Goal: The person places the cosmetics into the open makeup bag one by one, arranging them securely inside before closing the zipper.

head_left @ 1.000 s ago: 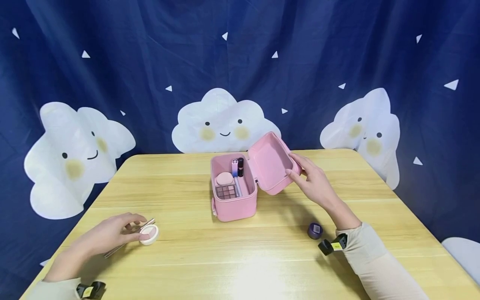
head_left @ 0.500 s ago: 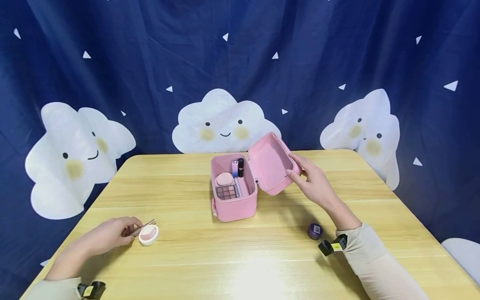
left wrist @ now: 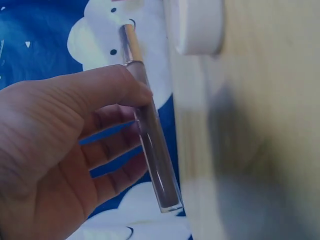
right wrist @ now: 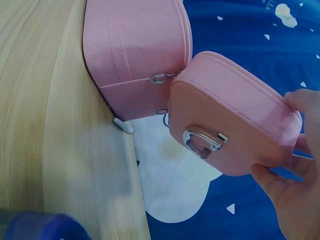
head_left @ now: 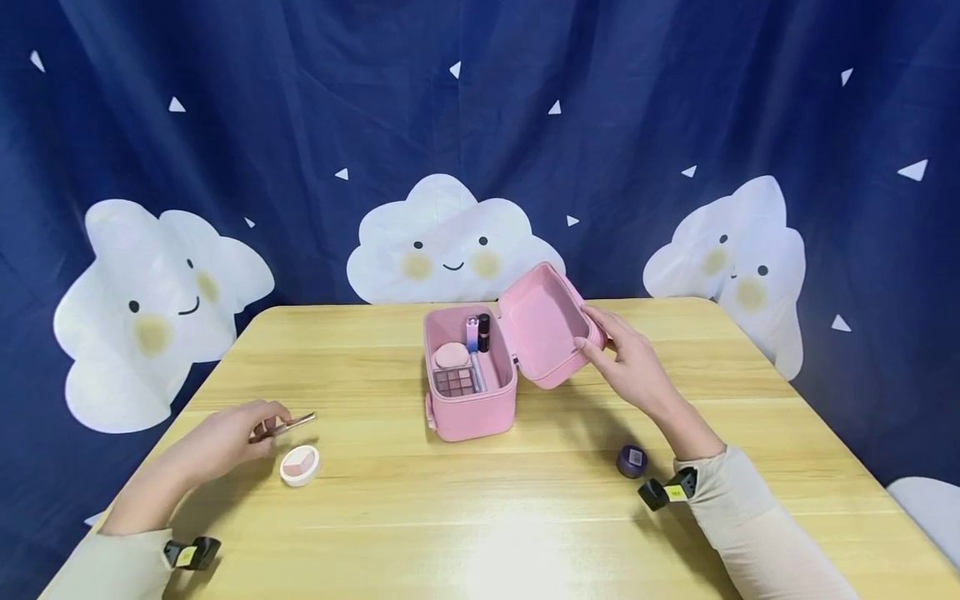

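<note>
My left hand (head_left: 225, 442) pinches a slim lip gloss tube (left wrist: 157, 150) between thumb and fingers, above the table at the left. The tube has a clear, brownish body and a shiny metallic cap. Just below it, a round white compact (head_left: 300, 465) with pinkish segments lies on the table. My right hand (head_left: 630, 367) grips the edge of the lid (head_left: 543, 325) of a pink makeup case (head_left: 472, 418), holding it swung out to the right. Inside the case are an eyeshadow palette (head_left: 454, 382), a pale round item (head_left: 452, 356) and several slim tubes.
A small dark purple jar (head_left: 632, 461) sits on the wooden table (head_left: 390, 517) near my right wrist. A metal handle (right wrist: 202, 142) shows on the lid's outside. Behind the table hangs a blue curtain (head_left: 300, 100) with clouds.
My left hand has moved off the compact and lifted the lip gloss tube from the table. The compact stays in place. My right hand keeps its hold on the lid.
</note>
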`<state>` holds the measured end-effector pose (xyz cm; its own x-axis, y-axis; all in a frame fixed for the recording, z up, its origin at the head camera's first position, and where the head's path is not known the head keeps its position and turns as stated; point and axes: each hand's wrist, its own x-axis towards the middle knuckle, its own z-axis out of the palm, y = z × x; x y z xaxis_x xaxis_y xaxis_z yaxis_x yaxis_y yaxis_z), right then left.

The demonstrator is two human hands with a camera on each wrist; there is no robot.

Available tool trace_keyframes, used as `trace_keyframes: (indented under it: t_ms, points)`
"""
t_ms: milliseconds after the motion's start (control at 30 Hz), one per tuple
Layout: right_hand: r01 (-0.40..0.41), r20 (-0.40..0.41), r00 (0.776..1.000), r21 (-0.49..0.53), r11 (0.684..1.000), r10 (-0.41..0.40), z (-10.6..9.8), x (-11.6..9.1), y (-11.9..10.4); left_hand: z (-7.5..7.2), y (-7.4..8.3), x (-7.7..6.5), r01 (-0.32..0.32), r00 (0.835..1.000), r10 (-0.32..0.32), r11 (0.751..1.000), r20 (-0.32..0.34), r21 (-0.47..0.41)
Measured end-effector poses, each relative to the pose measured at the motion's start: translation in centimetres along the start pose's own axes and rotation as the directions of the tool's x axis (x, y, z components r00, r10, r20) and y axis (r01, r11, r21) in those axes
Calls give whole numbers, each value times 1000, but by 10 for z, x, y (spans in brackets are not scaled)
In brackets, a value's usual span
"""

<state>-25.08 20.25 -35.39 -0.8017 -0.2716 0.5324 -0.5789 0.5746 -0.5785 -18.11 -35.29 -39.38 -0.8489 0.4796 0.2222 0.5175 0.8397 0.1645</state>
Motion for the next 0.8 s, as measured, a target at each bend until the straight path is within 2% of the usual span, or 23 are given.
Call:
trace_keyframes:
  t_ms: [133, 267, 533, 800]
  points:
    - [12, -5, 1000, -2, 1000, -12, -1, 0, -1, -5, 7, 11, -78, 994, 81, 996, -80, 40]
    - [15, -2, 1000, 1, 1000, -15, -2, 0, -1, -9, 15, 24, -133, 983, 140, 989, -116, 63]
    - [11, -1, 1000, 1, 1000, -11, -2, -1, -1, -19, 31, 51, -227, 966, 235, 971, -112, 81]
    - [13, 1, 1000, -6, 1000, -13, -1, -1, 1, -26, 45, 76, -263, 958, 271, 961, -94, 82]
